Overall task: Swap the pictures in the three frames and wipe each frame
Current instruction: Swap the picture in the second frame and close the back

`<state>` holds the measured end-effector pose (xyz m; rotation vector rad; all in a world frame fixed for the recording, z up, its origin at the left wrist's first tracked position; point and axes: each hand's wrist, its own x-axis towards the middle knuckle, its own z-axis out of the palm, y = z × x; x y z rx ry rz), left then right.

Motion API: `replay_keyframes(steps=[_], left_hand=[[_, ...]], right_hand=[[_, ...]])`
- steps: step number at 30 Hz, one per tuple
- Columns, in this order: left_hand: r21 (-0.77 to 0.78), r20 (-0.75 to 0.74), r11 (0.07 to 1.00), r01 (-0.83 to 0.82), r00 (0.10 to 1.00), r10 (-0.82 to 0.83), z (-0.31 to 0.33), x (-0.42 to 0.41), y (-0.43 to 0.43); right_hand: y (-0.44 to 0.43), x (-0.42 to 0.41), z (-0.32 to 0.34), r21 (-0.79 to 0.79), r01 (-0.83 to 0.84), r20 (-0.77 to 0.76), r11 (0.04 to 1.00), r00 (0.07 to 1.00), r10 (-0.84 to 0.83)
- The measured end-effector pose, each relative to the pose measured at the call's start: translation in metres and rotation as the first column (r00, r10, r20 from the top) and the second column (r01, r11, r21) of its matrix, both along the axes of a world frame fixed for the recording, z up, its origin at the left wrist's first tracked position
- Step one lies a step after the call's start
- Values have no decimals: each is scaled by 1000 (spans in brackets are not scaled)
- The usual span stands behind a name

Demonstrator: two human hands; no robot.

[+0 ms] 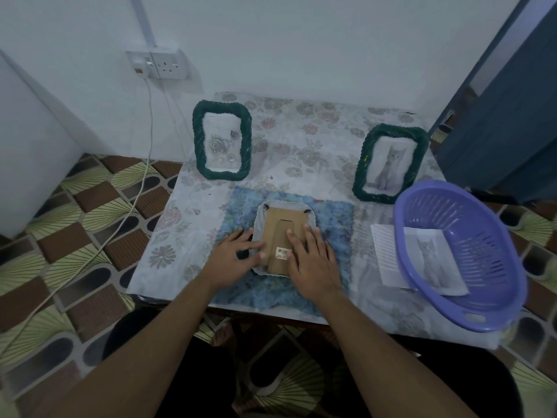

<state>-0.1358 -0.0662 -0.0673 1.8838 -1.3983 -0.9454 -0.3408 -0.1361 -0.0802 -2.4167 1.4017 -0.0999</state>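
Note:
A white frame (272,210) lies face down on a blue cloth (331,218), its brown cardboard back (280,227) up. My left hand (233,254) touches the frame's lower left edge with fingers spread. My right hand (310,254) lies flat on the cardboard back, fingers straight. A dark green frame (222,107) with a flower picture stands at the back left. Another green frame (366,164) with a cat picture stands at the back right. A loose cat picture (428,257) lies in a purple basket (470,318).
The small table (187,212) wears a floral cover and stands against a white wall with a socket (167,64) and a hanging white cable (141,188). A sheet of lined paper (384,248) lies under the basket. A blue door (506,116) is on the right.

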Motion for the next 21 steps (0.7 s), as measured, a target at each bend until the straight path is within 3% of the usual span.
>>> replay_keyframes(steps=[3,7,11,14,21], left_hand=[[-25,-139,989,-148,980,143,6,-4,-3],[-56,223,996,-71,971,82,-1,-17,-1],[22,510,998,63,858,-65,-9,-40,7],[60,595,996,73,798,-94,-16,-45,11],[31,608,998,52,791,-60,-18,-45,10]], right_hand=[[-1,0,1,1,-4,-1,1000,1000,4],[-1,0,1,-2,-9,-1,1000,1000,9],[-2,-1,0,-9,-8,10,1000,1000,8],[-3,-1,1,13,-10,19,1000,1000,10],[-6,0,5,118,6,67,993,998,-14]])
